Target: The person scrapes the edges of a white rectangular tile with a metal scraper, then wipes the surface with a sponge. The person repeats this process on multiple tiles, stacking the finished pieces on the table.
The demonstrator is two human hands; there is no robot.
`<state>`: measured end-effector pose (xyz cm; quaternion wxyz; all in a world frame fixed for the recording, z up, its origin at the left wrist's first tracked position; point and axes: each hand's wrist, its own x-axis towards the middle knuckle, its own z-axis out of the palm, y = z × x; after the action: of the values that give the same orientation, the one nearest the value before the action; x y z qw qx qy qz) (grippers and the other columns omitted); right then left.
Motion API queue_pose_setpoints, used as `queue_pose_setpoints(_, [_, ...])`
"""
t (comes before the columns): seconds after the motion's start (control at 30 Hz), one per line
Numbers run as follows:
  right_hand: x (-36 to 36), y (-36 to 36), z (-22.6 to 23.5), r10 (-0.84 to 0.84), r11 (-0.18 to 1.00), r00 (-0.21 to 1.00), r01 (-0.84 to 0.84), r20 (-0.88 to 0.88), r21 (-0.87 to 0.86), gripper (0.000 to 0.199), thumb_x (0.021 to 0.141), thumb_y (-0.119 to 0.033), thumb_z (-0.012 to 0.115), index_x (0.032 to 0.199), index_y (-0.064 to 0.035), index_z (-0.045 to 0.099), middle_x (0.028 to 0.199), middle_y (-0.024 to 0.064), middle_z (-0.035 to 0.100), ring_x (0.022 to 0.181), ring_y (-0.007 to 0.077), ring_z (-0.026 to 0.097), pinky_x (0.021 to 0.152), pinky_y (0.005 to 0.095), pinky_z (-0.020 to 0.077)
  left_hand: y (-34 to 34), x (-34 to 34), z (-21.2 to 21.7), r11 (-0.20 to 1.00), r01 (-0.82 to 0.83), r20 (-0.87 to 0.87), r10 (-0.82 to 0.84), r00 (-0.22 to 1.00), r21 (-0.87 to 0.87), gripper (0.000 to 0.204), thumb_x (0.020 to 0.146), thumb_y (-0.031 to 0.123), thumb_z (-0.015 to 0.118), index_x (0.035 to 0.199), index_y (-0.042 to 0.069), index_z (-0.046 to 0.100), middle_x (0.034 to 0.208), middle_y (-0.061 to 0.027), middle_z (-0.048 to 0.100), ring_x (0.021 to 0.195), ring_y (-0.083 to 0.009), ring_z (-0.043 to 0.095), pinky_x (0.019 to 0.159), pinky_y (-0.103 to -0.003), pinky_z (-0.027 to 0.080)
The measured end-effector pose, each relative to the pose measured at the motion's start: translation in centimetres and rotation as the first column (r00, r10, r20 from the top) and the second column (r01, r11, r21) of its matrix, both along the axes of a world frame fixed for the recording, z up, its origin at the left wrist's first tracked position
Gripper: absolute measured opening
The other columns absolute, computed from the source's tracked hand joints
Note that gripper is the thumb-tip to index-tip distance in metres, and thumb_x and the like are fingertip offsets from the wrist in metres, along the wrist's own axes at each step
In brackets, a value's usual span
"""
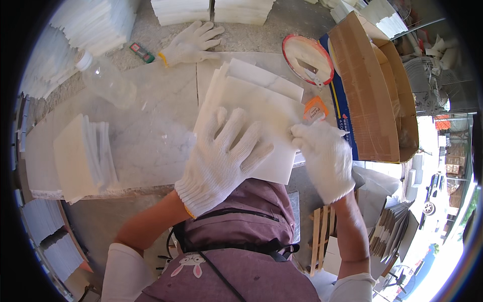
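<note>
My left hand [221,161], in a white knitted glove, lies flat with spread fingers on the top sheet of a small stack of thin white marble-like tiles [269,108]. The tiles are fanned slightly out of line near the table's front edge. At the stack's right side is my right hand [324,158], also gloved, its fingers curled together by the top tile's edge. What those fingers hold, if anything, is hidden. Just beyond them is an orange pad [315,107] with a pale round patch, partly covered by the glove.
A loose white glove [191,44] lies at the back beside a green-and-black tool [142,52]. Left are a clear plastic bottle [108,80] and leaning white tiles [80,156]. Right are a red-rimmed round lid [308,53] with a scraper blade on it and a cardboard box [365,90].
</note>
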<state>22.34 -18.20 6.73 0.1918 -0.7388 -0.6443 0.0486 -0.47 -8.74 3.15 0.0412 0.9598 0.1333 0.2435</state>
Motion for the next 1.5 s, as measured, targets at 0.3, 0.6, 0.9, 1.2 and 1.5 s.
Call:
queue_pose_setpoints(0.3, [0.5,0.4,0.1,0.023,0.999,1.000,-0.023,0.004,0.043,0.017,0.086,-0.019,0.064,0.100,-0.0115,0.073,0.091,0.0092,0.066,0.086,0.0276,0.065,0.076,0.0380,0.0506,-0.2,0.0,0.5,1.000,0.014,0.006,-0.014,1.000,-0.023,0.043,0.067,0.018,0.071,0.109,0.015,0.065,0.119,-0.0104,0.054,0.111,-0.0374,0.053,0.096,-0.057,0.045])
queue_pose_setpoints(0.6, [0.6,1.1,0.3,0.028,1.000,0.996,-0.028,0.085,-0.007,0.018,0.086,-0.019,0.063,0.099,-0.0100,0.073,0.087,0.0108,0.065,0.080,0.0294,0.065,0.071,0.0387,0.0512,-0.2,-0.2,0.2,1.000,0.011,0.021,-0.011,1.000,-0.002,0.046,0.067,0.017,0.070,0.112,0.016,0.066,0.121,-0.0096,0.055,0.110,-0.0381,0.054,0.097,-0.057,0.045])
queue_pose_setpoints(0.9, [1.5,2.4,0.0,-0.018,0.999,0.997,0.015,-0.078,-0.046,0.019,0.085,-0.019,0.066,0.100,-0.0107,0.074,0.086,0.0098,0.065,0.083,0.0295,0.065,0.074,0.0378,0.0506,-0.3,-0.4,0.5,0.999,0.016,-0.008,-0.017,1.000,-0.038,0.047,0.067,0.017,0.072,0.114,0.017,0.065,0.121,-0.0094,0.056,0.112,-0.0384,0.054,0.099,-0.057,0.044])
queue_pose_setpoints(1.2, [0.5,1.2,-0.1,0.010,1.000,0.987,-0.006,-0.161,0.025,0.017,0.086,-0.013,0.062,0.098,-0.0064,0.072,0.087,0.0099,0.066,0.082,0.0293,0.064,0.073,0.0357,0.0511,-0.1,0.1,1.7,0.999,0.011,-0.050,-0.014,0.999,-0.042,0.050,0.066,0.018,0.073,0.115,0.015,0.065,0.123,-0.0100,0.056,0.115,-0.0382,0.053,0.101,-0.058,0.042])
queue_pose_setpoints(1.5, [-1.2,-11.0,1.8,-0.216,0.975,0.721,0.122,-0.658,-0.187,0.015,0.079,-0.004,0.072,0.094,-0.0003,0.072,0.096,0.0084,0.065,0.084,0.0175,0.065,0.073,0.0287,0.0505,2.3,-0.1,4.8,0.952,0.036,-0.239,-0.113,0.964,-0.305,0.076,0.078,0.059,0.068,0.134,0.009,0.056,0.146,-0.0170,0.044,0.135,-0.0430,0.040,0.114,-0.056,0.029])
